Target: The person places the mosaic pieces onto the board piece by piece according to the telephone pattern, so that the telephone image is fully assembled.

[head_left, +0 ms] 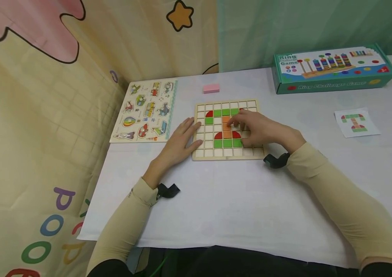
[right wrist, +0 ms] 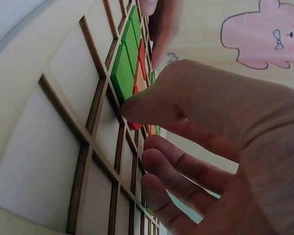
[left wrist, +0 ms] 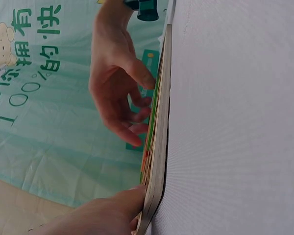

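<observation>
A wooden grid board [head_left: 228, 158] lies on the table, with coloured tiles set in some of its cells. Green tiles [head_left: 227, 143] form a row low on the grid, red rounded tiles [head_left: 218, 135] sit just above, and orange tiles [head_left: 227, 134] run up the middle. My left hand [head_left: 180, 139] rests along the board's left edge with fingers extended. Over the right side of the grid, my right hand [head_left: 259, 129] has its fingers bent loosely. In the right wrist view its thumb [right wrist: 147, 105] touches the corner of a green tile [right wrist: 121, 73]; nothing shows between thumb and fingers.
A picture card [head_left: 356, 122] with a red, green and orange pattern lies to the right. Behind it stands a green game box [head_left: 334, 71]. An illustrated vehicle board [head_left: 145, 111] is at the left, and a pink block [head_left: 211, 89] sits beyond the grid.
</observation>
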`<action>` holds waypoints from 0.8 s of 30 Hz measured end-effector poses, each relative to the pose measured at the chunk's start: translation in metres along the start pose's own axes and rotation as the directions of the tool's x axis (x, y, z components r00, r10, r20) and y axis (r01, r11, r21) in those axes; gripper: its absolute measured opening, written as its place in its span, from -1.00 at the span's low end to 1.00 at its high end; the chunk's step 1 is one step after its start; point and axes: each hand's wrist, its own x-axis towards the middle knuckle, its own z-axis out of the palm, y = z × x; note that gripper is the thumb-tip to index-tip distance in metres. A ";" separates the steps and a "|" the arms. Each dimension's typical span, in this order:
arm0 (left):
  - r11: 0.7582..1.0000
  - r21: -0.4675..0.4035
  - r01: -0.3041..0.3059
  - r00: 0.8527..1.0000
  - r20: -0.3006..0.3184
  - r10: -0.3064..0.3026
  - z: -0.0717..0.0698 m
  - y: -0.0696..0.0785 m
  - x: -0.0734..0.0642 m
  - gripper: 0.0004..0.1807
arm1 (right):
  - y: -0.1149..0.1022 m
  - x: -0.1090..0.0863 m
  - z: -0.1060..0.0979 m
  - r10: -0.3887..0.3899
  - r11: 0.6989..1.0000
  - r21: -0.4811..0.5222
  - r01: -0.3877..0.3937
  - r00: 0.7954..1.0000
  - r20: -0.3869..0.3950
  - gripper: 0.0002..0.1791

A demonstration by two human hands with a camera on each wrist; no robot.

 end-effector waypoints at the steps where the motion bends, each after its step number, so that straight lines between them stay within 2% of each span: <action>1: 1.000 0.000 0.002 1.000 0.000 -0.002 -0.001 0.000 0.000 -0.26 | 0.000 0.000 -0.001 -0.002 1.000 0.011 0.002 1.000 -0.004 -0.35; 4: 1.000 -0.003 0.003 1.000 0.001 -0.003 -0.002 0.002 0.000 -0.25 | 0.004 0.001 -0.002 -0.008 0.998 0.059 0.010 0.999 -0.041 -0.38; 6: 1.000 -0.006 0.001 1.000 -0.001 -0.001 -0.002 0.003 0.000 -0.25 | 0.008 0.002 -0.003 -0.015 0.996 0.083 0.024 0.994 -0.108 -0.44; 8: 1.000 -0.006 -0.001 1.000 -0.004 0.001 -0.003 0.003 0.000 -0.26 | 0.011 0.004 -0.003 -0.008 0.997 0.074 0.024 0.978 -0.208 -0.51; 10: 1.000 -0.004 -0.003 1.000 -0.007 0.003 -0.003 0.003 -0.001 -0.26 | 0.014 0.006 -0.003 0.015 0.999 0.050 0.001 0.954 -0.301 -0.54; 12: 1.000 -0.005 -0.004 1.000 -0.007 0.004 -0.004 0.003 -0.001 -0.26 | 0.018 0.008 -0.002 0.045 0.999 0.020 -0.041 0.935 -0.351 -0.53; 14: 1.000 -0.004 -0.003 1.000 -0.006 0.003 -0.004 0.002 -0.001 -0.26 | 0.021 0.011 0.000 0.062 0.997 -0.015 -0.071 0.936 -0.346 -0.48; 16: 1.000 -0.005 -0.002 1.000 -0.007 0.002 -0.004 0.002 -0.002 -0.26 | 0.023 0.013 0.002 0.071 0.996 -0.034 -0.086 0.948 -0.311 -0.45; 19: 1.000 -0.008 -0.002 1.000 -0.011 0.002 -0.003 0.001 -0.002 -0.26 | 0.023 0.016 0.006 0.055 0.993 -0.083 -0.079 0.963 -0.266 -0.40; 24: 1.000 -0.021 0.000 1.000 -0.009 0.000 0.000 -0.001 -0.001 -0.25 | 0.018 0.018 0.010 0.046 0.989 -0.122 -0.077 0.969 -0.243 -0.29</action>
